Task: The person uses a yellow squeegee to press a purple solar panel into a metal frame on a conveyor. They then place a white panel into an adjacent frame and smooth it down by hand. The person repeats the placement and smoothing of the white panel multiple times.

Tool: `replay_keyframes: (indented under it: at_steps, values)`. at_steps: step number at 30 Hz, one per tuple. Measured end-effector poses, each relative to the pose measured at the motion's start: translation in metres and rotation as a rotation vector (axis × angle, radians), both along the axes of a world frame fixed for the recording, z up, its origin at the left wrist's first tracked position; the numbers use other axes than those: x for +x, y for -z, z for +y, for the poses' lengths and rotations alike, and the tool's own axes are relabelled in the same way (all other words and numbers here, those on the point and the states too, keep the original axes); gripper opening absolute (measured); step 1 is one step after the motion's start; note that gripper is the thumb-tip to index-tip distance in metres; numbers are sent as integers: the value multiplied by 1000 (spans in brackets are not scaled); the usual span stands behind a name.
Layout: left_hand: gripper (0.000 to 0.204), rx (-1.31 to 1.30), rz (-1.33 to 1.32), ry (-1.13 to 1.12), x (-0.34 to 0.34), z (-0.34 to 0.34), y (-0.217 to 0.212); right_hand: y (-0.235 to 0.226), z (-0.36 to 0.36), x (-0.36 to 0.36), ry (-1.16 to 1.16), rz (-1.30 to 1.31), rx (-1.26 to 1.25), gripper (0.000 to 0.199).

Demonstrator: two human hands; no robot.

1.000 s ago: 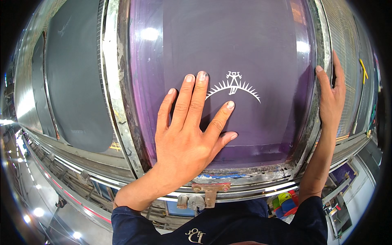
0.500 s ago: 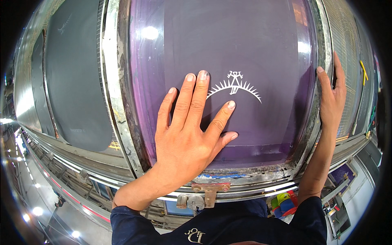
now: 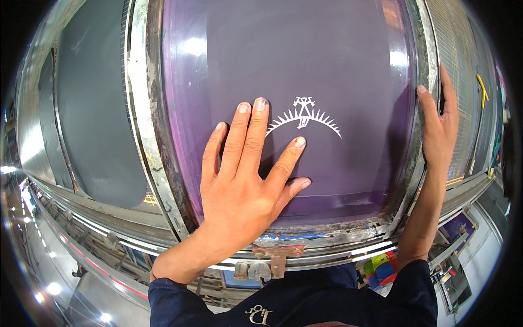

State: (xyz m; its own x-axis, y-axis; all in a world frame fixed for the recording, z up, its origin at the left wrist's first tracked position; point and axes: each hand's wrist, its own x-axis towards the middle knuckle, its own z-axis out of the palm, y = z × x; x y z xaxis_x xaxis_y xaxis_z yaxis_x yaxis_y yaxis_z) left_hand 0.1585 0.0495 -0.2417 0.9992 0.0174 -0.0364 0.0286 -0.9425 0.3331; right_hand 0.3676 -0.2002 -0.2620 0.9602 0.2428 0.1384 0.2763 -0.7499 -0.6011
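A purple screen-printing screen (image 3: 305, 54) lies in front of me, with a white spiky arc design (image 3: 304, 117) on its mesh. My left hand (image 3: 239, 182) rests flat on the lower left of the mesh, fingers spread, with its index finger and thumb beside and below the arc. It covers the arc's left end. Around the mesh runs a worn metal frame (image 3: 432, 49). At its right side my right hand (image 3: 441, 128) grips the frame, the thumb on the inner side and the fingers over the outer side.
Dark grey panels (image 3: 98, 109) lie on the long table to the left. A metal bracket (image 3: 278, 256) sits at the near rail. To the right is a small yellow tool (image 3: 482, 90) on another dark panel. Colourful items (image 3: 381, 267) show below the table edge.
The whole scene has shifted slightly left in view. Both hands keep about the same places on the screen and its frame.
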Motion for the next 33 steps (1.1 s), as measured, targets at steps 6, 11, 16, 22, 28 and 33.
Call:
replay_keyframes:
  at_steps: [6, 11, 16, 22, 28, 33]
  values:
    - [61, 18, 13, 12, -1, 0, 0, -1, 1, -1, 3, -1, 3, 65]
    - [61, 18, 12, 9, 0, 0, 0, -1, 1, -1, 0, -2, -9, 65]
    - [60, 10, 12, 5, 0, -1, 0, 0, 0, -1, -1, -12, -19, 65]
    - [58, -1, -6, -7, 0, -2, 0, -2, 2, -1, 2, -5, -1, 63]
    - [57, 11, -24, -11, 1, -3, 0, -3, 3, -1, -11, -13, 39, 62]
    - [55, 14, -20, -11, 2, -4, -1, -3, 2, -1, -12, -32, 6, 61]
